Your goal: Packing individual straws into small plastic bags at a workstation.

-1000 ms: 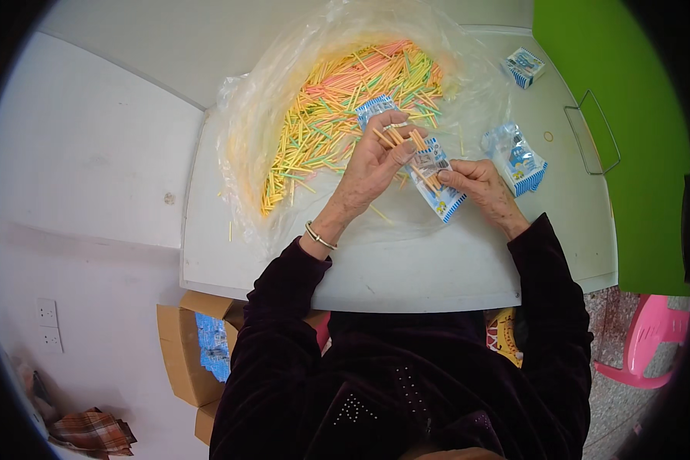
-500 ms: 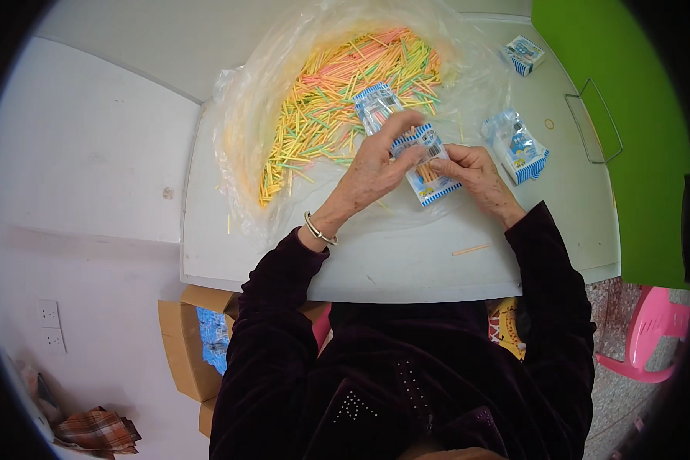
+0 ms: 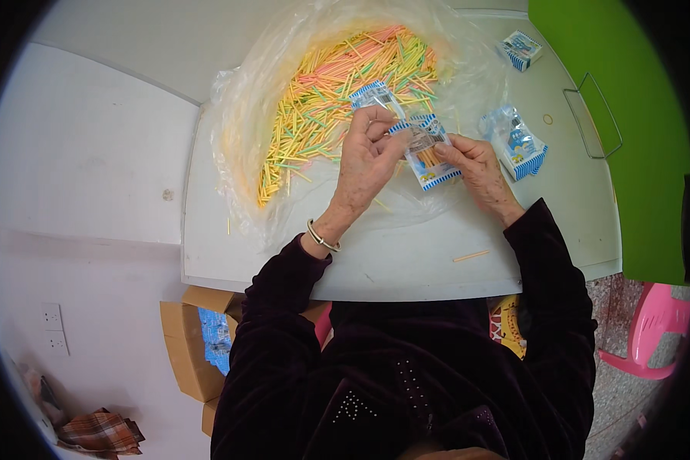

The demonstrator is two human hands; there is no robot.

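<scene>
My right hand (image 3: 479, 172) pinches a small clear packet (image 3: 431, 165) by its right side, the thumb lying on its front. Blue-and-white striped bands edge the packet, and orange-yellow sticks show through it. At its upper left corner, the bent fingers of my left hand (image 3: 366, 157) are pressed together on the packet's top edge. Just beyond the left hand, a similar blue-and-white packet (image 3: 374, 95) rests on a heap of thin pastel sticks (image 3: 314, 115) in yellow, pink and green. The heap lies in a large, wide-mouthed clear plastic bag (image 3: 234, 146).
Right of my hands lie filled packets (image 3: 517, 146), with a small stack (image 3: 522, 50) farther back. A single stick (image 3: 471, 256) and a rubber band (image 3: 547, 119) lie on the white table (image 3: 406, 268). Below left stands an open cardboard box (image 3: 184, 345) with blue packaging.
My left hand has drawn slightly left and turned more upright, its fingers now at the packet's top corner. The packet sits a little higher. My right hand keeps its hold.
</scene>
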